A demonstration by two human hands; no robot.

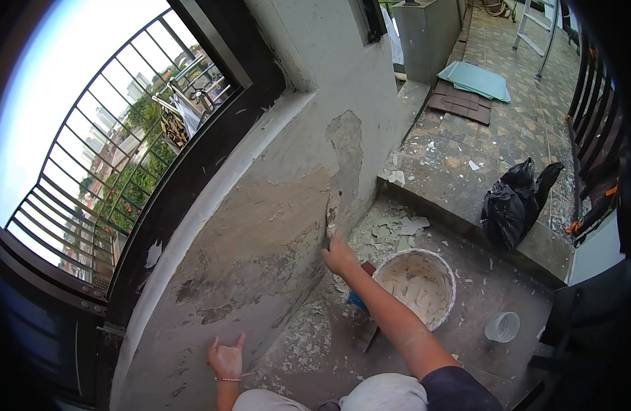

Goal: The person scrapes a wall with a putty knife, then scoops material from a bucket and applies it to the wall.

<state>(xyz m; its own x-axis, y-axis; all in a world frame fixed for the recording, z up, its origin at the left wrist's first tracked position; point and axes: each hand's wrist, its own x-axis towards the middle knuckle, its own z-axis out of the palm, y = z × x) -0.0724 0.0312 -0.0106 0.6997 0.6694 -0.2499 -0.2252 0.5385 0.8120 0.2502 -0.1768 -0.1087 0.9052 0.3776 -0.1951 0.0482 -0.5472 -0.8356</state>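
My right hand [340, 255] is closed round a narrow tool [332, 212], whose upper part lies against the wall [261, 219] near its corner. Bare, rough patches of plaster show on the wall around it. Lower down, my left hand [227, 358] is in front of the wall's smoother grey part, with fingers apart and nothing held. A white bucket [452, 301] with beige paste inside stands on the floor to the right of my right forearm.
A clear plastic cup [502, 327] stands right of the bucket. Paint flakes [391, 229] litter the floor. On the raised tiled step [459, 192] lie a black bag [511, 205], blue-green sheets [474, 81] and brown tiles [463, 103]. A ladder [535, 41] stands behind.
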